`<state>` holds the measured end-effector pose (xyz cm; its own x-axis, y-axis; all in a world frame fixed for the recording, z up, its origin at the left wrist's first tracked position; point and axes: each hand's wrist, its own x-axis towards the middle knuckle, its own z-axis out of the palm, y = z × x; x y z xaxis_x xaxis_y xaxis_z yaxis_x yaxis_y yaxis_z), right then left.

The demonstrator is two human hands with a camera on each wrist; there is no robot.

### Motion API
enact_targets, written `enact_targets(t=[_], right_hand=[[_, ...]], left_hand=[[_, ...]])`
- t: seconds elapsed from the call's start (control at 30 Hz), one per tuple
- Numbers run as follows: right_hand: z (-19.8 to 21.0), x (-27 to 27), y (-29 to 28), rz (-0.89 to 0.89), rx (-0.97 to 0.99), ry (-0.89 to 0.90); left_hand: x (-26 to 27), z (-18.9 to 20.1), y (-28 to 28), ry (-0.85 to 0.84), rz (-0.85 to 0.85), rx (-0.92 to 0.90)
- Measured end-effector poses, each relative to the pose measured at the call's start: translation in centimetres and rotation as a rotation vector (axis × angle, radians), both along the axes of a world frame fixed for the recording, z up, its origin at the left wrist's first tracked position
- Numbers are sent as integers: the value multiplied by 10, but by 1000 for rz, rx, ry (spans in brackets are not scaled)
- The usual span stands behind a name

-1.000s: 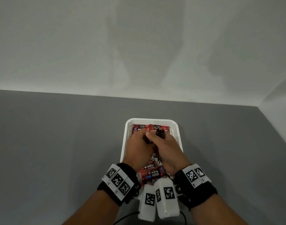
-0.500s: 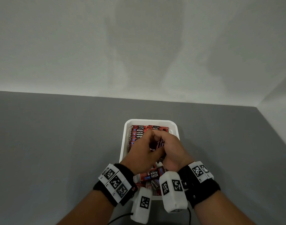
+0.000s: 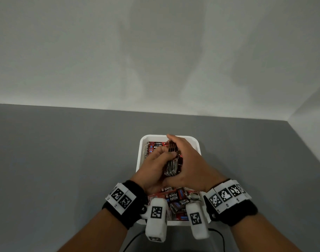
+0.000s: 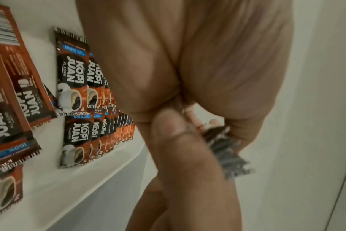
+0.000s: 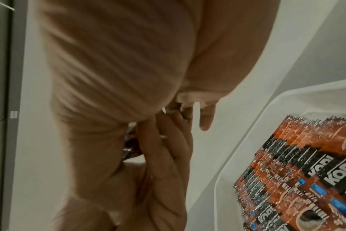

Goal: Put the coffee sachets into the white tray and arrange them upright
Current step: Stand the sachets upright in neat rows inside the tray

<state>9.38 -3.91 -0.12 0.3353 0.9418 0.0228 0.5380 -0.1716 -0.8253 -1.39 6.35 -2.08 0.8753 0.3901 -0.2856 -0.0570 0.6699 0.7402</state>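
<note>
A bundle of coffee sachets (image 3: pixel 172 161) is held on edge above the middle of the white tray (image 3: pixel 141 148), clamped between both hands. The left hand (image 3: pixel 153 170) presses against the bundle's left side with its fingers (image 3: pixel 162 154) curled over the top edges; the right hand (image 3: pixel 191 164) wraps the right side, fingers arched over the far end of the bundle and thumb down at the near end. In the left wrist view the crimped silver ends of the held bundle (image 4: pixel 225 150) stick out past the knuckles.

At the far end of the tray a row of sachets (image 3: pixel 155 147) already stands upright, packed face to face against the far wall; the left wrist view shows these standing sachets (image 4: pixel 101 132) in two ranks. At the near end, loose sachets (image 3: pixel 175 199) lie flat and jumbled, partly hidden behind the wrist cameras (image 3: pixel 156 220).

The tray sits on a grey table (image 3: pixel 64 160), close to the person's edge, with a pale wall (image 3: pixel 155 51) behind. Black wristbands with printed marker squares (image 3: pixel 122 198) are strapped to both forearms, and a dark cable (image 3: pixel 135 240) trails toward the bottom edge
</note>
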Motion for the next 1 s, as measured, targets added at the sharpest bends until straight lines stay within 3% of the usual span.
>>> enact_targets(t=[0.17, 0.23, 0.3, 0.33, 0.4, 0.5, 0.7, 0.87, 1.0], right_hand=[[-8, 1, 1, 44, -56, -66], [-11, 2, -2, 47, -43, 139], [-13, 2, -3, -57, 33, 395], [-14, 3, -3, -148, 69, 435], [-18, 5, -1, -280, 100, 439], [-25, 9, 1, -327, 91, 430], [-24, 12, 1, -346, 12, 295], [-13, 20, -3, -300, -50, 228], [-8, 24, -1, -267, -88, 212]], left_hand=[[-4, 9, 5, -21, -137, -19], [-3, 10, 5, 3, -116, 20], [-1, 7, 7, 8, -56, 73], [0, 7, 8, 3, -16, 96], [0, 5, 8, -33, 51, 119], [3, 0, 6, -20, 138, 165], [3, -5, 2, 70, 177, 385], [0, -6, 10, 135, 192, 341], [-2, -3, 17, 177, 167, 504]])
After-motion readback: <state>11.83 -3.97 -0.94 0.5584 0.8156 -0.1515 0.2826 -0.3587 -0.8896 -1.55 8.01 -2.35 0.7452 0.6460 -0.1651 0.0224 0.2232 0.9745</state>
